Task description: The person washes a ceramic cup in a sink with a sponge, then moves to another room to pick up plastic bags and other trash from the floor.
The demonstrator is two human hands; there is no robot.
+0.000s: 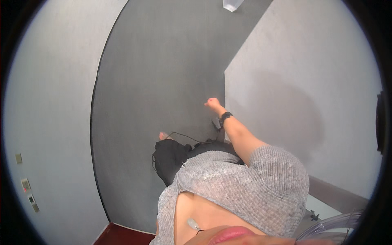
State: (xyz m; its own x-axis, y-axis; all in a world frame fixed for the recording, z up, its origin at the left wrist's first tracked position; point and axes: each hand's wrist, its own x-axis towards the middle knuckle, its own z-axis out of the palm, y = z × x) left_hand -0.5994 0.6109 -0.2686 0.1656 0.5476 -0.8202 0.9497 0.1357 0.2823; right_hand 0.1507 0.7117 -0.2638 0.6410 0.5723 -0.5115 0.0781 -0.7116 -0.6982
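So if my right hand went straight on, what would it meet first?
No object stands ahead of your right hand: the line crosses grey floor toward the pale left wall. Depth is unclear, so the floor may come first.

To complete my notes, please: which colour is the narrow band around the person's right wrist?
The narrow wristband is black; it shows best in the head view.

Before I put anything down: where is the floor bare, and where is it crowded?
Bare: the grey floor between the left wall and right hand, running up toward the pale container. Crowded, between that hand and the grey top: black cable, dark object, black clothing.
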